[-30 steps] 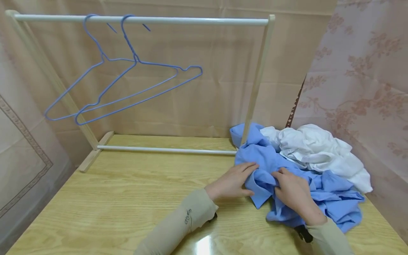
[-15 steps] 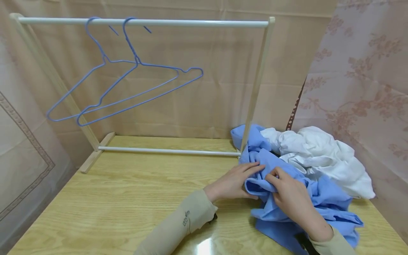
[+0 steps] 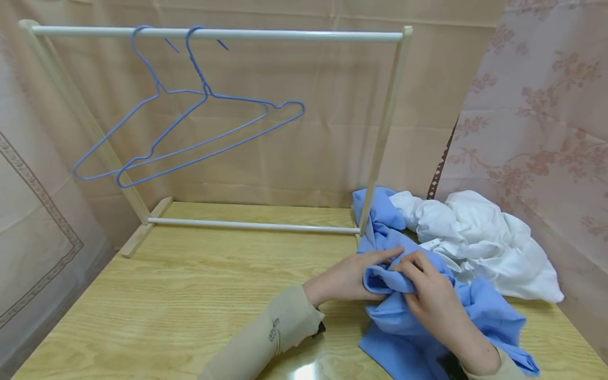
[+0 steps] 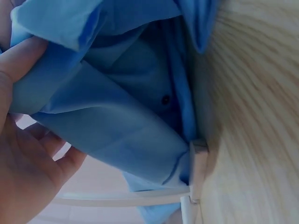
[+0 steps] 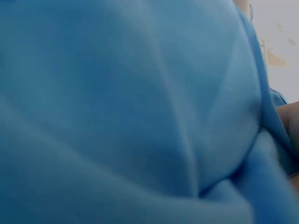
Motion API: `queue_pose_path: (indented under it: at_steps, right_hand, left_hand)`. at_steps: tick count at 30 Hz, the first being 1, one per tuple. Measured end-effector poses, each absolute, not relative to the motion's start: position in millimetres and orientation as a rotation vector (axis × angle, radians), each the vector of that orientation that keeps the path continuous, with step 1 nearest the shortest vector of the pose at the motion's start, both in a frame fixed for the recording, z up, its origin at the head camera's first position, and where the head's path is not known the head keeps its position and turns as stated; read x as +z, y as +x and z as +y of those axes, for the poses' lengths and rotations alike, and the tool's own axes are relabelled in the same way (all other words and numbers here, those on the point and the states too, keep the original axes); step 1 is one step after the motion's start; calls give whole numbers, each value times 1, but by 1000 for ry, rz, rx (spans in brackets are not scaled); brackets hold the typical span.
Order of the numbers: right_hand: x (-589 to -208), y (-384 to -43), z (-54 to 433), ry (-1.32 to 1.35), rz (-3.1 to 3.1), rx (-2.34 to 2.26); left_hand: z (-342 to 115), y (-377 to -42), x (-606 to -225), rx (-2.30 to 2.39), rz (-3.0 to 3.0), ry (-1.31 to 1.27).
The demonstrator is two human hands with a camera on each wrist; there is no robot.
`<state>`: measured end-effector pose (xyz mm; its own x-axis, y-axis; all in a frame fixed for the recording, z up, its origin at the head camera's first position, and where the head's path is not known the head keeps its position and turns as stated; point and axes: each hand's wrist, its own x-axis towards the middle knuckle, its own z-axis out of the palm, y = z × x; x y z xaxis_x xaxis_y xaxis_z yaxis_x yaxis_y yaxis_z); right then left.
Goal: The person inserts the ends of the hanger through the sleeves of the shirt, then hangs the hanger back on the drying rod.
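Together, left hand [image 3: 352, 275] and right hand [image 3: 437, 303] pinching blue garment [image 3: 401, 338], rack upright [image 3: 386, 126] beyond, wide tabletop [image 3: 199, 295] leftward.

Small dark lettering [image 3: 273, 329] stands on the beige fabric sleeve [image 3: 258, 340], lower centre of the head view, too blurred to read

The rack [image 3: 254, 226] stands on the far part of the bench [image 3: 190, 295], before a curtain [image 3: 332, 148]. Two hangers [image 3: 206, 94] hang from its top rail [image 3: 309, 35], left of centre. A garment [image 3: 394, 343] lies at right, partly behind the right post [image 3: 385, 132]; a cloth heap [image 3: 480, 237] lies beyond the garment.
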<state>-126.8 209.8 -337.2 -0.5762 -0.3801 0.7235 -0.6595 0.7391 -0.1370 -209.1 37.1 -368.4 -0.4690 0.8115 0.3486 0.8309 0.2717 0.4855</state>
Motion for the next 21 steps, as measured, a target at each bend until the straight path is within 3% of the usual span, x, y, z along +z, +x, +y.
queue_pose_path:
  at_steps: [11, 21]
  right_hand:
    - [-323, -106, 199, 620, -2205, 824]
    - [-319, -100, 198, 591, -2205, 731]
  left_hand:
    - [34, -193, -346, -1075, -2445, -1475]
    - [27, -196, -336, -892, -2462, -1577]
